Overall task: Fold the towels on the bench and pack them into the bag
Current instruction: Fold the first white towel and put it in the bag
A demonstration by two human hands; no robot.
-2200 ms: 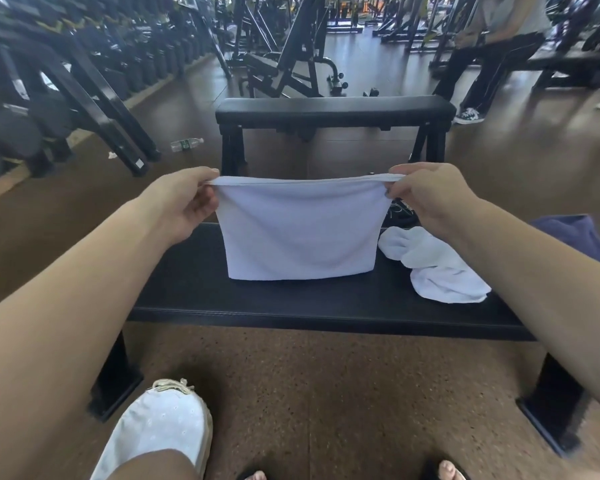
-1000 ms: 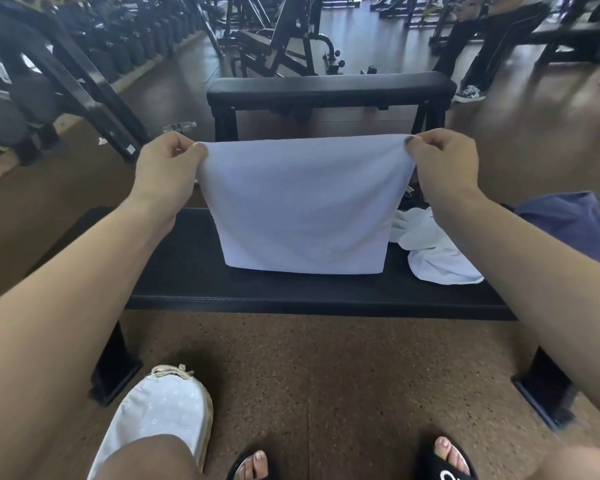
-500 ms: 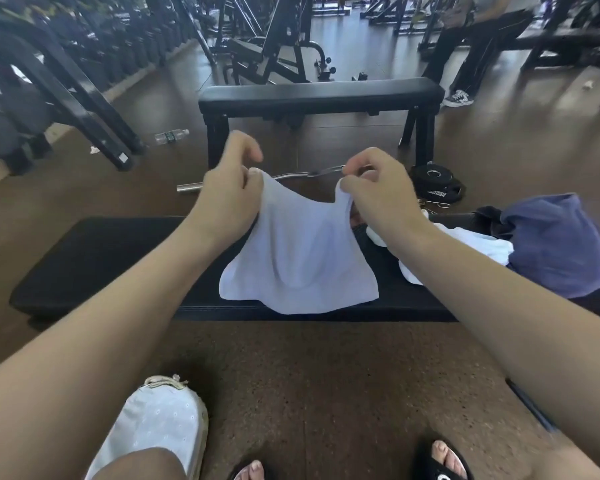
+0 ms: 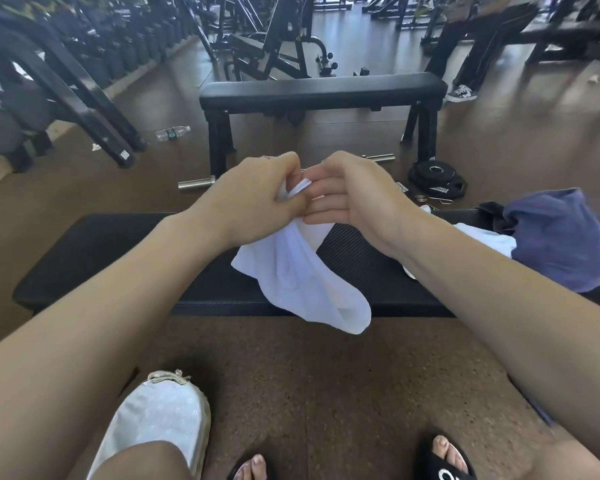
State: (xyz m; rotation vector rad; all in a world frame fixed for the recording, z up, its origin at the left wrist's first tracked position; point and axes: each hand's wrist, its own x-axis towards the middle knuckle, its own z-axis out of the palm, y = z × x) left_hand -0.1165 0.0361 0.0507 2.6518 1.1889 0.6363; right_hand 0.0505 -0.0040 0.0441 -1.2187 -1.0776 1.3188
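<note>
Towels are the job, and the white towel (image 4: 302,282) in hand hangs from both hands above the tabletop (image 4: 118,251), its lower loop drooping over the near edge. Both top corners have been brought together: the left hand (image 4: 257,199) pinches the stacked edges in a closed grip between thumb and fingers, and the right hand (image 4: 347,195) meets it there, fingers laid flat along the cloth. Whether the right hand's grip is truly clamped on the fabric I cannot tell, since the thumb side is hidden.

To finish this fold well, the corners should be matched edge to edge before either hand lets go (a skewed stack here shows in every later fold). One hand can then take all the layers while the other slides down to the hanging fold, pulls it taut, and lays the towel flat on the tabletop, well back from the near edge. Smoothing outward with a flat palm would remove the slack.

A second white towel (image 4: 482,239) lies crumpled on the tabletop to the right, touching a blue-purple cloth (image 4: 565,237). A pale bag (image 4: 160,424) sits on the floor by the person's left knee, likely where the folded towels go.
</note>
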